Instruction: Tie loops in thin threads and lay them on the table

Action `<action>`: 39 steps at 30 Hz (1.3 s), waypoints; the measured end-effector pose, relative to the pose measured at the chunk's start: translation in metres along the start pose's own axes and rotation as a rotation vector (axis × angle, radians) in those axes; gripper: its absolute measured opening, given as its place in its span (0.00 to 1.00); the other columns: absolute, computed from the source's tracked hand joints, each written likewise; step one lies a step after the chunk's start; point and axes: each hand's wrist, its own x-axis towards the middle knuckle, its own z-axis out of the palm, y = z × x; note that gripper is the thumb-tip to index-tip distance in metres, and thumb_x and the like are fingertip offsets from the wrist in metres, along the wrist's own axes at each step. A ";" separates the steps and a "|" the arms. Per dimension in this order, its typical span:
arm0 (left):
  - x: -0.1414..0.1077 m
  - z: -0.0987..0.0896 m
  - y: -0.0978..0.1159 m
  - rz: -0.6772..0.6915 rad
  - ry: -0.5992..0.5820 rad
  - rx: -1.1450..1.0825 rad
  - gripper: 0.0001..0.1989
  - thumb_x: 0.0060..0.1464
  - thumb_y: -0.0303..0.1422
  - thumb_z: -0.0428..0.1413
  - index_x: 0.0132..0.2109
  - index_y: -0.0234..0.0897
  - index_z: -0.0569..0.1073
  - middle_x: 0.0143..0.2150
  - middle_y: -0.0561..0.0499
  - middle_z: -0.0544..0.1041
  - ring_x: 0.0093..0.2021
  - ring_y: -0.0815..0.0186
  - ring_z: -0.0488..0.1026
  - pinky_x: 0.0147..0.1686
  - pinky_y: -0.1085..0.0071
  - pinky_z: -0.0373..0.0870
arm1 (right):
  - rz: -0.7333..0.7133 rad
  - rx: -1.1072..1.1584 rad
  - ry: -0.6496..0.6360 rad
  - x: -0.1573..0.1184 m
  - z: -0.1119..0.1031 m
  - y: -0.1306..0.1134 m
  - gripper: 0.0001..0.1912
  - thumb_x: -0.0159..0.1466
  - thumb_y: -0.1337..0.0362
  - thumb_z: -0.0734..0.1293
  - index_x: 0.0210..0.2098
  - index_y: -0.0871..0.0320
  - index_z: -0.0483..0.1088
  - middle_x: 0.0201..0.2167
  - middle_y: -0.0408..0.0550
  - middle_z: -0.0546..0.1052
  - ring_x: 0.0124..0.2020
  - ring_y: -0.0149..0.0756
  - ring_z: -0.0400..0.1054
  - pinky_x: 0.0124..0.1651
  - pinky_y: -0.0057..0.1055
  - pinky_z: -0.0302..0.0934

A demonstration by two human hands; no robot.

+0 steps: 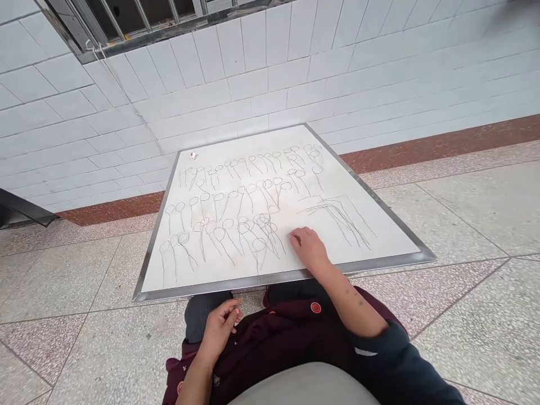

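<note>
Many thin dark strands with a loop at one end (258, 244) lie in rows on a white table (219, 270) with a metal edge. To their right is a loose bunch of long strands without loops (343, 219). My right hand (310, 248) rests on the table's near part, between the looped strands and the bunch, its fingers curled together; anything in them is too small to tell. Over my lap, just below the near edge, my left hand (220, 326) has its thumb and fingers pinched together, and what they hold cannot be made out.
A small white and red item (193, 156) sits at the table's far left corner. Behind the table stands a white tiled wall (248, 84) with a barred window (143, 17) at the upper left. Dark maroon cloth (278, 343) covers my lap.
</note>
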 end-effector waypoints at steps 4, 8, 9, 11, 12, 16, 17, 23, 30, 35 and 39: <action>0.005 0.003 -0.003 0.029 -0.042 0.005 0.23 0.51 0.47 0.57 0.48 0.36 0.78 0.32 0.46 0.77 0.31 0.63 0.72 0.25 0.71 0.70 | 0.021 -0.025 -0.091 -0.003 0.002 -0.022 0.09 0.66 0.59 0.62 0.38 0.57 0.70 0.39 0.49 0.72 0.42 0.39 0.66 0.39 0.31 0.57; 0.009 0.003 -0.004 0.058 -0.061 0.017 0.23 0.52 0.46 0.56 0.49 0.35 0.77 0.32 0.46 0.78 0.31 0.63 0.73 0.25 0.71 0.70 | 0.075 -0.071 -0.137 -0.002 0.006 -0.037 0.06 0.66 0.63 0.62 0.36 0.57 0.69 0.39 0.50 0.72 0.41 0.39 0.67 0.35 0.31 0.56; 0.009 0.003 -0.005 0.066 -0.062 0.022 0.23 0.52 0.46 0.55 0.49 0.35 0.77 0.32 0.46 0.78 0.31 0.62 0.73 0.25 0.71 0.70 | 0.086 -0.078 -0.142 -0.003 0.007 -0.039 0.06 0.66 0.64 0.61 0.36 0.58 0.69 0.39 0.50 0.72 0.40 0.39 0.67 0.35 0.31 0.56; 0.011 0.002 -0.006 0.080 -0.063 0.034 0.23 0.53 0.46 0.55 0.49 0.35 0.77 0.33 0.46 0.78 0.31 0.62 0.73 0.26 0.70 0.70 | 0.101 -0.085 -0.148 -0.004 0.006 -0.042 0.06 0.66 0.66 0.60 0.37 0.58 0.68 0.39 0.51 0.72 0.40 0.39 0.67 0.35 0.31 0.56; 0.011 0.001 -0.007 0.087 -0.062 0.041 0.23 0.53 0.46 0.54 0.49 0.36 0.77 0.33 0.46 0.78 0.32 0.62 0.73 0.26 0.70 0.70 | 0.108 -0.084 -0.149 -0.004 0.005 -0.043 0.07 0.67 0.66 0.60 0.37 0.59 0.68 0.40 0.51 0.72 0.41 0.39 0.67 0.36 0.31 0.56; 0.012 -0.003 -0.012 0.115 -0.057 0.079 0.23 0.54 0.46 0.53 0.50 0.36 0.77 0.34 0.45 0.79 0.33 0.61 0.74 0.28 0.70 0.70 | 0.116 -0.053 -0.151 -0.003 0.002 -0.051 0.10 0.69 0.61 0.58 0.41 0.59 0.68 0.43 0.51 0.71 0.42 0.37 0.67 0.38 0.30 0.58; 0.013 -0.004 -0.013 0.120 -0.056 0.089 0.23 0.54 0.46 0.53 0.50 0.36 0.77 0.34 0.45 0.79 0.33 0.61 0.74 0.29 0.69 0.70 | 0.115 -0.041 -0.154 -0.002 0.003 -0.055 0.11 0.69 0.59 0.57 0.42 0.58 0.67 0.44 0.51 0.71 0.42 0.36 0.67 0.38 0.29 0.58; 0.016 -0.013 -0.023 0.156 -0.056 0.143 0.21 0.55 0.45 0.53 0.50 0.38 0.77 0.35 0.46 0.80 0.33 0.62 0.75 0.32 0.69 0.71 | 0.186 -0.017 -0.186 0.014 0.015 -0.076 0.11 0.69 0.58 0.59 0.41 0.58 0.67 0.45 0.51 0.70 0.42 0.37 0.68 0.34 0.29 0.57; 0.015 -0.020 -0.030 0.190 -0.050 0.136 0.21 0.56 0.45 0.53 0.50 0.37 0.76 0.34 0.46 0.80 0.34 0.62 0.75 0.33 0.69 0.71 | 0.243 0.045 -0.178 0.015 0.019 -0.080 0.08 0.67 0.64 0.58 0.38 0.58 0.67 0.43 0.51 0.71 0.37 0.36 0.68 0.31 0.29 0.53; 0.012 -0.021 -0.029 0.197 -0.064 0.107 0.23 0.56 0.47 0.52 0.50 0.35 0.76 0.35 0.45 0.80 0.34 0.62 0.75 0.32 0.70 0.71 | 0.225 0.183 -0.157 0.008 0.013 -0.081 0.08 0.66 0.62 0.58 0.37 0.58 0.66 0.41 0.49 0.72 0.33 0.33 0.66 0.29 0.28 0.53; 0.011 -0.021 -0.027 0.195 -0.071 0.089 0.25 0.56 0.49 0.52 0.50 0.34 0.75 0.35 0.44 0.80 0.33 0.62 0.75 0.30 0.70 0.71 | 0.165 0.313 -0.164 0.005 0.011 -0.080 0.07 0.66 0.62 0.59 0.36 0.56 0.66 0.35 0.46 0.74 0.31 0.33 0.65 0.30 0.27 0.53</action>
